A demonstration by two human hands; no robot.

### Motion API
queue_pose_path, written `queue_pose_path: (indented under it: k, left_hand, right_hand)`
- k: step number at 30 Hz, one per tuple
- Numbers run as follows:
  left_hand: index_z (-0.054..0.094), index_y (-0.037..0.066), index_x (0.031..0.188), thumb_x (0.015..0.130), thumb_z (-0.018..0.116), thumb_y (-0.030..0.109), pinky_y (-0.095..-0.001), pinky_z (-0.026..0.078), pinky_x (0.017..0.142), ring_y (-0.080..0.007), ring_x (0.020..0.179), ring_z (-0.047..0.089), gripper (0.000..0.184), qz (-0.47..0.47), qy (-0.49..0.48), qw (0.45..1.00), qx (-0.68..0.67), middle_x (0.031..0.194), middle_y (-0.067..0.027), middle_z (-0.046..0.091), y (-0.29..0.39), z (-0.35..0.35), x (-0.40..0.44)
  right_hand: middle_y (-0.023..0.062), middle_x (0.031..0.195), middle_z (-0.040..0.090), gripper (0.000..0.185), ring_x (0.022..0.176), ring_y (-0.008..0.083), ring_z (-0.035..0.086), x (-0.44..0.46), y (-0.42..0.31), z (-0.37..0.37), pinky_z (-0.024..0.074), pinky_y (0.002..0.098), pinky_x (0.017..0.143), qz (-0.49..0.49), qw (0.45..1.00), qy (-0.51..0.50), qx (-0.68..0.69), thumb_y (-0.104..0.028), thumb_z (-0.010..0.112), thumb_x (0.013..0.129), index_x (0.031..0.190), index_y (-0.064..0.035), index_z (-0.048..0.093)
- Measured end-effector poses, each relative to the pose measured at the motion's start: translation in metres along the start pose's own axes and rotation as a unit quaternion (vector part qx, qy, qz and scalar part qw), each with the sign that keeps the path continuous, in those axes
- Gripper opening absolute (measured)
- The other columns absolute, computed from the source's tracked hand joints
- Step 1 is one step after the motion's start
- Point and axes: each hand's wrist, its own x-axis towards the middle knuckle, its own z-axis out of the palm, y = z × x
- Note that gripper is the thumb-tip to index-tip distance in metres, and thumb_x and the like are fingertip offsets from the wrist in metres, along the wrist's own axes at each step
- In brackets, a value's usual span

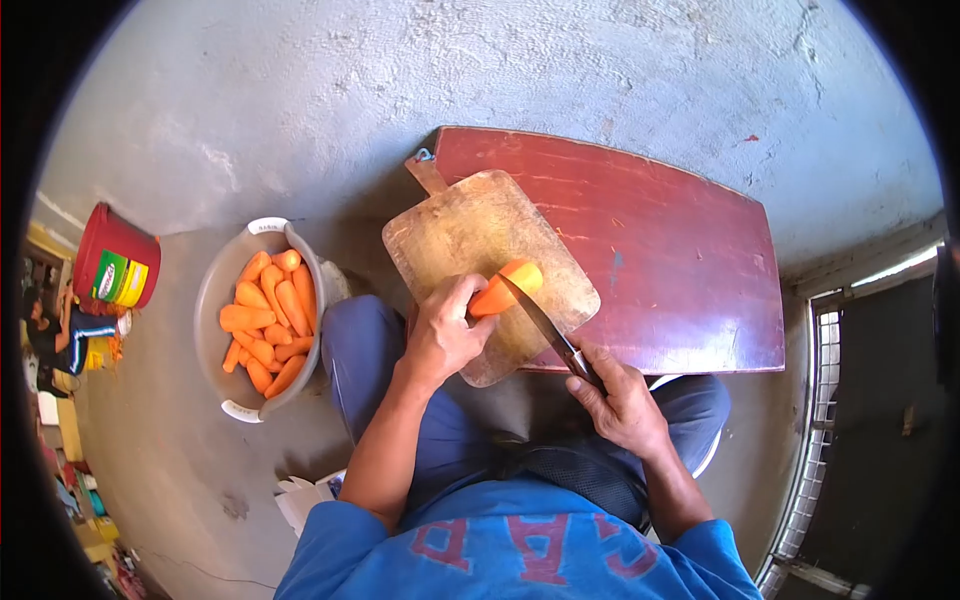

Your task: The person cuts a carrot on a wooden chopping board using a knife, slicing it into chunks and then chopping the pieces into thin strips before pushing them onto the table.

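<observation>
orange and firm, the carrot [525, 272] in the head view is held at a slant above the middle of the wooden cutting board [455, 225], its thick, blunt end pointing away from the person. the left hand [447, 322] is closed round its near part, thumb and fingers curled about the sides, while the right hand [622, 400] is wrapped round the dark handle of a knife [545, 328], whose blade crosses the carrot near the thick end; how deep the edge sits, if at all, i cannot tell. it should handle as a light, stiff thing, not easily bruised but likely to snap if bent hard, and its bare, smooth surface may be slippery and apt to roll. the best hold looks to be round the body, behind the blade, with the fingertips tucked back. the board lies skewed, partly on the red desk [680, 265] and partly out past its edge toward the lap, so pressure on the overhanging part could tip it. to the left, just beside one knee [350, 345], a grey basin [208, 315] on the floor holds a heap of loose carrots [277, 315]; that knee stands between the basin and the board. further left are a red bucket [100, 250] and another person [62, 330], both well apart from the knife.
</observation>
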Motion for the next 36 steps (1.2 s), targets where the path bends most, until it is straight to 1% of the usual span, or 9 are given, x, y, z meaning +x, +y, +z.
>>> queue_pose_path:
  k: [5,8,17,20,23,26,29,32,36]
  left_hand:
    - [0.074,0.001,0.126,0.087,0.093,0.005,-0.0479,0.064,0.091,-0.0435,0.105,0.078,0.043,0.071,0.035,0.996,0.040,0.117,-0.0191,0.077,0.006,-0.001,0.002]
    - [0.075,0.002,0.126,0.088,0.092,0.004,-0.0488,0.064,0.090,-0.0433,0.104,0.077,0.042,0.063,0.019,0.997,0.027,0.116,-0.0181,0.076,0.004,-0.002,0.002]
    - [0.077,0.005,0.122,0.090,0.088,0.001,-0.0488,0.062,0.085,-0.0395,0.099,0.075,0.034,0.091,0.010,0.994,0.055,0.109,-0.0141,0.071,0.008,-0.003,-0.001]
    - [0.078,0.004,0.124,0.090,0.087,-0.001,-0.0480,0.062,0.084,-0.0386,0.098,0.075,0.035,0.101,0.010,0.993,0.064,0.108,-0.0142,0.071,0.005,0.002,-0.001]
    - [0.079,0.002,0.127,0.090,0.085,-0.004,-0.0485,0.062,0.083,-0.0385,0.096,0.073,0.037,0.116,0.029,0.990,0.072,0.107,-0.0157,0.069,0.001,0.007,-0.003]
    - [0.078,-0.001,0.130,0.090,0.083,-0.006,-0.0492,0.061,0.083,-0.0392,0.095,0.072,0.040,0.119,0.012,0.991,0.066,0.106,-0.0172,0.068,0.000,0.006,-0.002]
    - [0.072,-0.007,0.138,0.079,0.075,-0.006,-0.0517,0.058,0.090,-0.0411,0.100,0.066,0.059,0.124,-0.020,0.990,0.066,0.111,-0.0194,0.062,0.000,0.005,-0.004]
    - [0.072,-0.006,0.139,0.076,0.073,-0.005,-0.0517,0.057,0.091,-0.0415,0.101,0.065,0.063,0.131,-0.013,0.989,0.062,0.111,-0.0188,0.062,-0.003,0.008,-0.004]
    - [0.072,-0.005,0.134,0.077,0.072,-0.006,-0.0510,0.058,0.090,-0.0409,0.101,0.066,0.057,0.129,-0.001,0.990,0.051,0.110,-0.0185,0.062,0.001,0.009,-0.005]
  right_hand:
    - [0.0322,0.131,0.077,0.057,0.119,0.0496,0.079,0.017,-0.009,0.000,0.0636,0.0525,0.097,0.036,0.998,-0.029,-0.046,-0.012,0.073,0.115,0.166,0.0014,0.054]
    - [0.0281,0.116,0.078,0.055,0.106,0.0412,0.080,0.017,-0.008,0.006,0.0613,0.0452,0.094,-0.028,0.997,0.001,-0.078,-0.011,0.074,0.114,0.163,0.0042,0.056]
    - [0.0332,0.120,0.078,0.052,0.112,0.0506,0.079,0.021,-0.038,0.005,0.0621,0.0506,0.095,0.011,0.992,-0.028,-0.126,-0.011,0.072,0.113,0.160,0.0038,0.056]
    - [0.0347,0.118,0.077,0.055,0.110,0.0543,0.078,0.025,-0.047,0.003,0.0623,0.0566,0.090,0.027,0.987,-0.047,-0.150,-0.009,0.072,0.112,0.161,0.0031,0.052]
    - [0.0352,0.116,0.077,0.053,0.107,0.0554,0.078,0.029,-0.051,0.012,0.0622,0.0573,0.088,-0.034,0.986,-0.041,-0.157,-0.008,0.072,0.111,0.159,0.0037,0.053]
    - [0.0355,0.113,0.077,0.052,0.103,0.0557,0.078,0.031,-0.057,0.013,0.0617,0.0578,0.086,-0.005,0.988,-0.053,-0.144,-0.007,0.072,0.110,0.157,0.0044,0.053]
    - [0.0344,0.106,0.078,0.049,0.097,0.0559,0.078,0.039,-0.062,0.008,0.0609,0.0585,0.082,0.025,0.988,-0.060,-0.143,-0.007,0.071,0.111,0.155,0.0043,0.053]
    - [0.0379,0.105,0.077,0.048,0.102,0.0581,0.077,0.049,-0.065,0.009,0.0612,0.0578,0.086,0.091,0.984,-0.089,-0.123,-0.013,0.068,0.113,0.156,0.0031,0.053]
    - [0.0387,0.102,0.075,0.045,0.100,0.0611,0.074,0.071,-0.045,0.013,0.0595,0.0602,0.084,0.078,0.982,-0.111,-0.132,-0.012,0.068,0.112,0.152,0.0025,0.054]
